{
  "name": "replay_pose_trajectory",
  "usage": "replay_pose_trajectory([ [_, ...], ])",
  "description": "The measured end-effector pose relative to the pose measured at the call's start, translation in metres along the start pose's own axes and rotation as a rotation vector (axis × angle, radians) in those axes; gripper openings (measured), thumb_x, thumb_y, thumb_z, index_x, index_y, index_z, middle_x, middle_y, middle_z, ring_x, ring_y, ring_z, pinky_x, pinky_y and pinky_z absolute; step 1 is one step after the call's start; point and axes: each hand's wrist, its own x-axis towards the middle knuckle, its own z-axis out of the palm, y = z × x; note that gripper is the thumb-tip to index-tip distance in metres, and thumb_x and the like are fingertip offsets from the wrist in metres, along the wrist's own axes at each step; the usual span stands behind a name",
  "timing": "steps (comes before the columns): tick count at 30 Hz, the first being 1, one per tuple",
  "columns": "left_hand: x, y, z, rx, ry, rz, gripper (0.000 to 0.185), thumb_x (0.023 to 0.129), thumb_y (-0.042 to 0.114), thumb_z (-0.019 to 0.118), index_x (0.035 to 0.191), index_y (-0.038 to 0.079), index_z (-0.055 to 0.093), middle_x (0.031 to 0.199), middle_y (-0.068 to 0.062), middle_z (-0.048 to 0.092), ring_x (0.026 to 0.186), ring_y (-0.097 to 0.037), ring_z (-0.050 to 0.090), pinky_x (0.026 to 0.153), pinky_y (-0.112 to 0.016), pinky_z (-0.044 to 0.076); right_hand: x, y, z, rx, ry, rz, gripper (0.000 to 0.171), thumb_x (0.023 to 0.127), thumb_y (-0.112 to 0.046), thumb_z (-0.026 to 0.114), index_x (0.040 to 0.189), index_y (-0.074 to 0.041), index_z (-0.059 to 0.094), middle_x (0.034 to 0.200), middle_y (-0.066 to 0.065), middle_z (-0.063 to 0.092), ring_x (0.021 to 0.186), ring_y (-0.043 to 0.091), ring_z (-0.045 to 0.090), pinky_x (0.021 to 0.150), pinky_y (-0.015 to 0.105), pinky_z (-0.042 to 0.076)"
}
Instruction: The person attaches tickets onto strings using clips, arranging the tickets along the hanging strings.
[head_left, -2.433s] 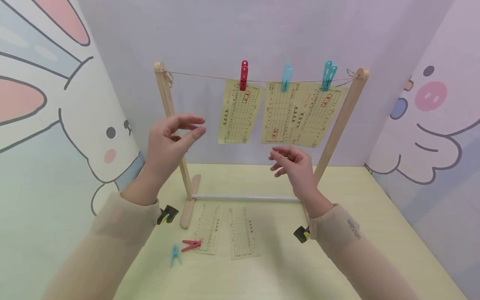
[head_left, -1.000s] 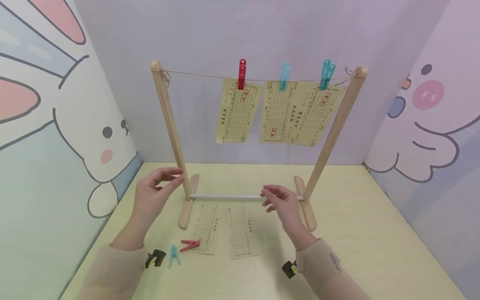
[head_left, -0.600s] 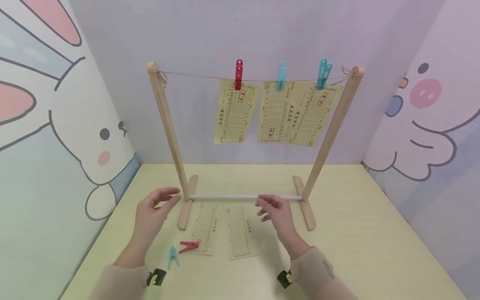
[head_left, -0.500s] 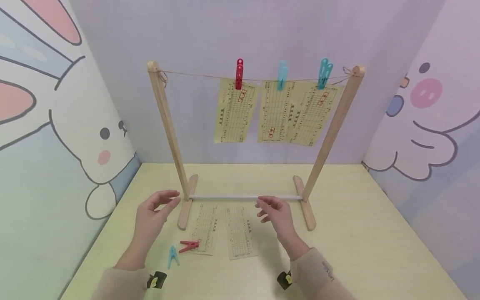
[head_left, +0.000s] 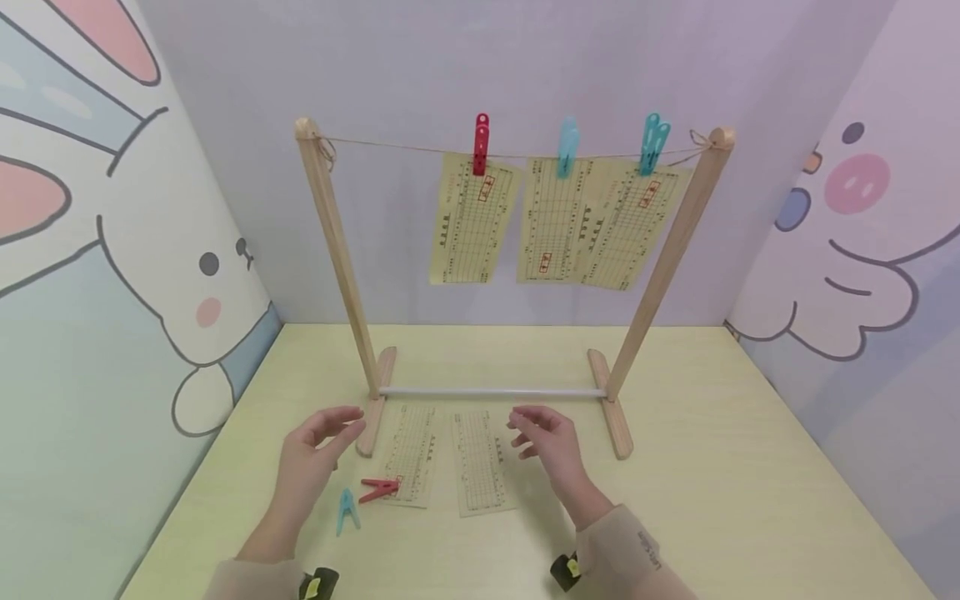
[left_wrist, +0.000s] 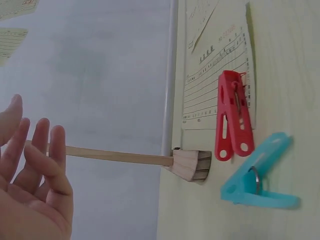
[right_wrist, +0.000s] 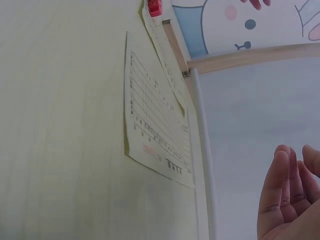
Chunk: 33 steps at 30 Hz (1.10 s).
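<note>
My left hand (head_left: 315, 454) hovers above the table by the rack's left foot, fingers loosely bent with nothing between them. To the right, my right hand (head_left: 551, 446) hangs beside a printed paper slip (head_left: 480, 462), likewise holding nothing. Another slip (head_left: 408, 454) lies to its left, with a red clothespin (head_left: 380, 490) over its lower corner. A blue clothespin (head_left: 347, 510) rests on the table close to the left hand; the left wrist view shows both pins (left_wrist: 257, 175) near each other. On the string, a red clothespin (head_left: 481, 146) and two blue ones (head_left: 567, 148) hold up hanging slips (head_left: 474, 221).
A wooden rack with a left post (head_left: 337, 258) and a right post (head_left: 667, 267) stands on the table (head_left: 712, 500), joined low down by a white rod (head_left: 487, 392). Walls with cartoon animals (head_left: 187, 208) close in the sides and back.
Both hands have come down from near the string level to low over the table, staying unladen. The hanging slips and the pins on the table keep their places.
</note>
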Motion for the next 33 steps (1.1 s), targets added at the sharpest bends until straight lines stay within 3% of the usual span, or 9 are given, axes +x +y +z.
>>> replay_pose_trajectory([
  [10, -0.002, -0.020, 0.007, -0.012, -0.051, -0.109, 0.048, 0.092, 0.046, 0.068, 0.128, 0.014, 0.062, 0.124, -0.003, 0.068, 0.094, 0.001, 0.057, 0.069, -0.023, 0.048, -0.004, 0.020, 0.007, -0.020, -0.007, 0.059, 0.031, 0.092, -0.016, 0.069, 0.114, 0.007, 0.066, 0.094, 0.011, 0.074, 0.066, 0.013, 0.065, 0.056, 0.025, 0.054],
  [14, -0.002, -0.029, 0.009, -0.016, -0.060, -0.153, 0.048, 0.092, 0.044, 0.068, 0.129, 0.014, 0.062, 0.126, -0.004, 0.068, 0.095, 0.000, 0.057, 0.070, -0.024, 0.046, -0.004, 0.026, 0.006, -0.068, -0.024, 0.081, 0.031, 0.094, -0.017, 0.067, 0.113, 0.006, 0.066, 0.099, 0.017, 0.073, 0.068, 0.015, 0.066, 0.059, 0.027, 0.056],
  [18, -0.001, -0.039, 0.013, -0.005, -0.077, -0.180, 0.047, 0.093, 0.040, 0.069, 0.131, 0.013, 0.061, 0.128, -0.007, 0.066, 0.106, -0.011, 0.057, 0.077, -0.026, 0.048, -0.001, 0.032, 0.006, -0.119, -0.051, 0.116, 0.032, 0.094, -0.019, 0.067, 0.113, 0.007, 0.066, 0.099, 0.017, 0.073, 0.069, 0.016, 0.067, 0.064, 0.029, 0.057],
  [23, -0.003, -0.050, 0.017, 0.011, -0.096, -0.219, 0.044, 0.094, 0.034, 0.068, 0.131, 0.012, 0.061, 0.130, -0.008, 0.065, 0.116, -0.023, 0.058, 0.094, -0.037, 0.048, 0.003, 0.040, 0.005, -0.140, -0.059, 0.163, 0.033, 0.093, -0.019, 0.068, 0.115, 0.006, 0.066, 0.100, 0.014, 0.073, 0.069, 0.015, 0.066, 0.064, 0.029, 0.057],
  [28, -0.006, -0.058, 0.019, 0.000, -0.109, -0.266, 0.046, 0.092, 0.031, 0.071, 0.132, 0.011, 0.060, 0.132, -0.009, 0.064, 0.118, -0.025, 0.056, 0.097, -0.044, 0.046, 0.007, 0.044, 0.004, -0.179, -0.081, 0.170, 0.036, 0.092, -0.018, 0.069, 0.117, 0.007, 0.064, 0.099, 0.014, 0.072, 0.072, 0.016, 0.064, 0.064, 0.030, 0.056],
  [33, -0.008, -0.064, 0.020, 0.011, -0.120, -0.261, 0.048, 0.089, 0.028, 0.073, 0.132, 0.009, 0.060, 0.136, -0.013, 0.061, 0.126, -0.031, 0.049, 0.104, -0.054, 0.041, 0.011, 0.044, 0.002, -0.280, -0.101, 0.185, 0.035, 0.089, -0.017, 0.072, 0.114, 0.007, 0.065, 0.092, 0.011, 0.070, 0.073, 0.016, 0.062, 0.063, 0.029, 0.055],
])
